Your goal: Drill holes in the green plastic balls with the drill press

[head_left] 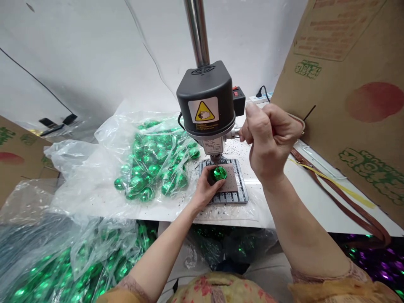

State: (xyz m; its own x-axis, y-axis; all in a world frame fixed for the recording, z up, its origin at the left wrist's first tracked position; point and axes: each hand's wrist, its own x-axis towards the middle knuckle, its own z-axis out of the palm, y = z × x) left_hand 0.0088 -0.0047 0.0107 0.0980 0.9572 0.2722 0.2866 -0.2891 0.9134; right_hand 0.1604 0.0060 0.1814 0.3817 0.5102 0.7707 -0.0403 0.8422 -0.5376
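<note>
A small bench drill press [206, 103] with a black motor housing stands on the white table [315, 202]. My left hand [206, 185] pinches a shiny green faceted gem [219, 173] and holds it on the brown pad of the slotted base plate [235, 191], right under the drill's tip. My right hand [268, 141] is a closed fist wrapped round the press's feed lever at the machine's right side; the lever itself is mostly hidden by my fingers.
An open clear plastic bag [94, 168] holds several green gems [151, 168] left of the drill. More bagged green gems [63, 269] lie below the table edge. A large cardboard sheet [347, 84] leans at the right, with a brown strap [341, 202] and a power strip [259, 97] nearby.
</note>
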